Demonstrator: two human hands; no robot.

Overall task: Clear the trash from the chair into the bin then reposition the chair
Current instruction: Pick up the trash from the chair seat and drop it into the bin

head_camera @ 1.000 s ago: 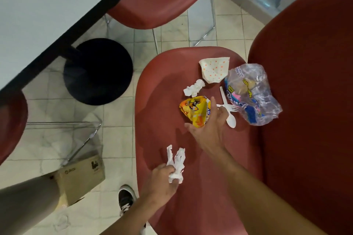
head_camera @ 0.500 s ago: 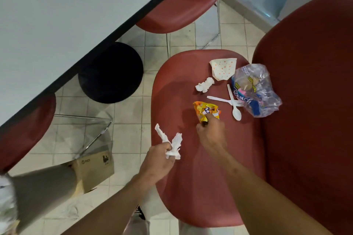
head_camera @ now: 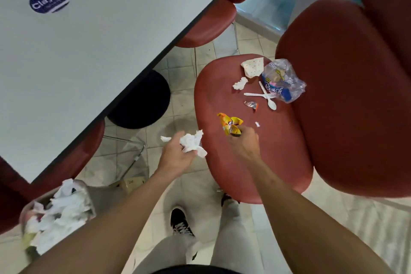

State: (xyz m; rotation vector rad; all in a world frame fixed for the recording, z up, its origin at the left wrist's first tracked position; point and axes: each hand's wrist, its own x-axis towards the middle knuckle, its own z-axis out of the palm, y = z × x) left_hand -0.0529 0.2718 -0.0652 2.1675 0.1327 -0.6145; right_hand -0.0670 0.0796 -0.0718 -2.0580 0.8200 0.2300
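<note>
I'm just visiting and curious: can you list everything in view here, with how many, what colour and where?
chair: one, red, centre, trash on its seat
cup: one, white with dots, far end of seat
plastic bag: one, clear with blue print, seat by backrest
fork and spoon: one each, white, crossed
small tissue: one, white, on seat
foil scrap: one, silver
table: one, grey, left
bin: one, lower left, holding white paper
left hand: holds white tissue
right hand: holds yellow wrapper
</note>
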